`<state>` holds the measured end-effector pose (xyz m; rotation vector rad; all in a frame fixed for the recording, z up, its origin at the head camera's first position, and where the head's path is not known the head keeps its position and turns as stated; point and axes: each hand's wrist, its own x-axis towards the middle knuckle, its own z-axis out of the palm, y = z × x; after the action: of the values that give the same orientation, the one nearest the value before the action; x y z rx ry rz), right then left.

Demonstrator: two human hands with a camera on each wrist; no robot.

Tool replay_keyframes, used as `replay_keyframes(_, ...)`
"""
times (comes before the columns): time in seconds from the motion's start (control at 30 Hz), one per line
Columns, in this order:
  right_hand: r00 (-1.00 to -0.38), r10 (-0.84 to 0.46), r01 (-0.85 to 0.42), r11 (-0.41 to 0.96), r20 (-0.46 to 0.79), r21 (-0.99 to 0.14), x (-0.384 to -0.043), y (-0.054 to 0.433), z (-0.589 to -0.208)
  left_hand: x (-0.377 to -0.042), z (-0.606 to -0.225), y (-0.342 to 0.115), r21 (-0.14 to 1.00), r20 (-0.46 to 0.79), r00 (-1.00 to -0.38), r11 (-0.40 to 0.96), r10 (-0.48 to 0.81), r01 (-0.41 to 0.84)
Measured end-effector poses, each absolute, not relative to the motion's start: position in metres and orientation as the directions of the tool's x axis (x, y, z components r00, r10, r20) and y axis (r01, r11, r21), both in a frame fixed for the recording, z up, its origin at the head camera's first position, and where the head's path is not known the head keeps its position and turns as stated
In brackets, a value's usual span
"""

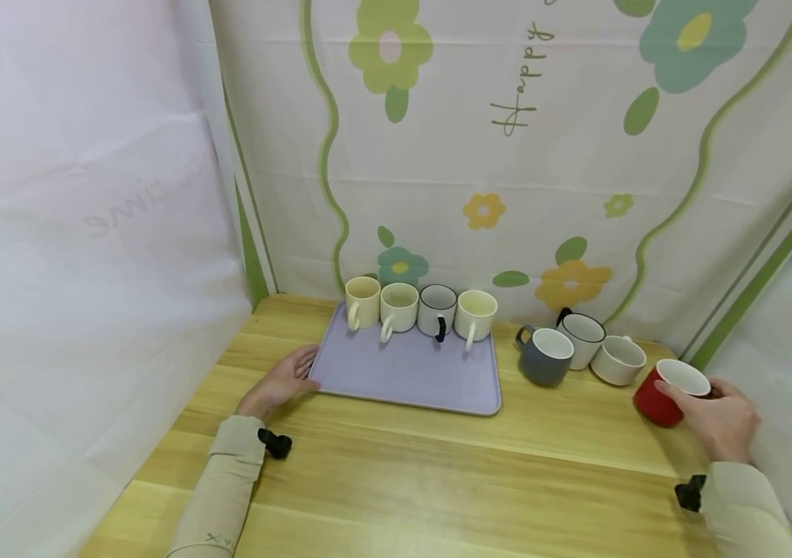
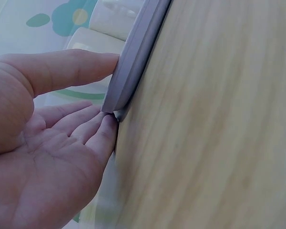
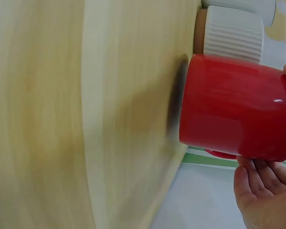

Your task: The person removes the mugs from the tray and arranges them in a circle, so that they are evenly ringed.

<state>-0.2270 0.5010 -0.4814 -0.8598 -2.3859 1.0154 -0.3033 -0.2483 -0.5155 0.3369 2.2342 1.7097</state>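
My right hand (image 1: 727, 418) grips a red mug (image 1: 657, 399) with a white inside, at the right of the table. Its thumb lies along the mug's near side by the rim; the other fingers are at the handle side. In the right wrist view the red mug (image 3: 236, 107) shows a dark shadow by its base; I cannot tell whether it touches the wood. My left hand (image 1: 284, 381) holds the left edge of a lilac tray (image 1: 403, 372). The left wrist view shows the thumb on the tray's rim (image 2: 133, 62) and fingertips against its underside.
Along the tray's back stand a yellowish mug (image 1: 366, 306), a cream mug (image 1: 399, 310), a black-rimmed white mug (image 1: 432, 316) and a pale yellow mug (image 1: 473, 318). Between tray and red mug stand a dark grey mug (image 1: 542, 366), another black-rimmed mug (image 1: 584, 349) and a ribbed white mug (image 1: 615, 368).
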Motion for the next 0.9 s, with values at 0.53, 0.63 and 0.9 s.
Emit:
replay_keyframes(0.53,-0.677,0.703,0.33,0.553,0.216,-0.765,-0.236,0.476,-0.495,-0.304,-0.516,-0.248,0.965,-0.106,-0.923,0.263,0.37,-0.005)
replay_keyframes(0.63,-0.698,0.686,0.336,0.568,0.206,-0.752,-0.236,0.473,-0.492,-0.304,-0.516,-0.249,0.964,-0.108,-0.925,0.265,0.365,-0.008)
replay_keyframes(0.9,-0.745,0.604,0.229,0.63,0.283,-0.742,-0.235,0.45,-0.464,-0.304,-0.517,-0.25,0.96,-0.117,-0.927,0.279,0.357,-0.014)
